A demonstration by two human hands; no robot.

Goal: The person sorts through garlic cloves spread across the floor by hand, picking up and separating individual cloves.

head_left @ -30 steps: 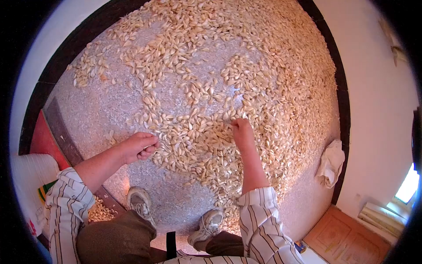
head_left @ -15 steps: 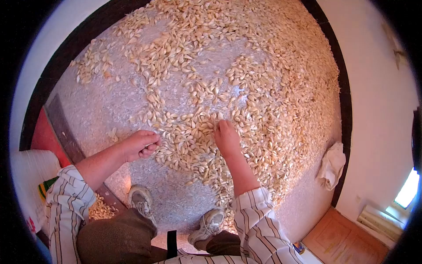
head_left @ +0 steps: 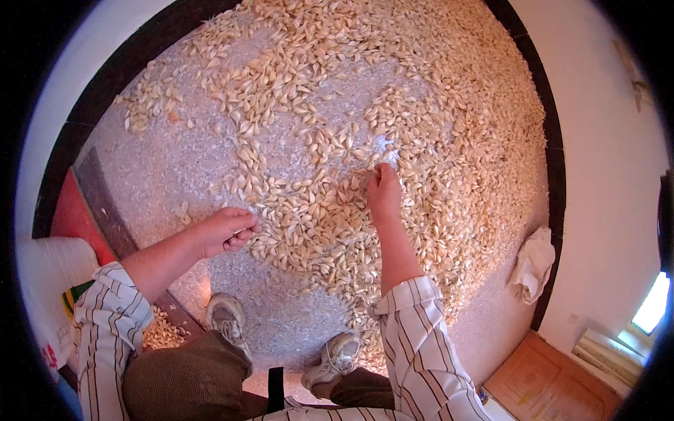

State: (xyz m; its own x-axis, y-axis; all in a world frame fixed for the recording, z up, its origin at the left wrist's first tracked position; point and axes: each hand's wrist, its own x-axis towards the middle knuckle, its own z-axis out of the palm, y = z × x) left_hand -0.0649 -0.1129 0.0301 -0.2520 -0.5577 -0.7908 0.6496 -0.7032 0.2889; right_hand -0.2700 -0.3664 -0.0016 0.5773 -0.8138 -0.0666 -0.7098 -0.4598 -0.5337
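Pale garlic cloves (head_left: 302,210) lie loose over the speckled floor (head_left: 175,161), thick at the right and in thinner patches at the left. My left hand (head_left: 228,233) is closed above the left edge of the near patch, thumb pressed to the curled fingers. A small pale bit shows at its fingertips, too small to name. Farther forward and to the right, my right hand (head_left: 385,195) reaches down among the cloves with its fingers pinched together. What those fingers hold, if anything, is hidden.
My two shoes (head_left: 226,319) stand at the near edge of the cloves. A white sack (head_left: 53,281) is at the left, beside a small heap of pieces (head_left: 165,331). A crumpled pale cloth (head_left: 531,264) lies by the dark skirting (head_left: 554,189) at the right.
My right hand has moved forward and to the right over the cloves, still pinched. My left hand has stayed almost in place, closed.
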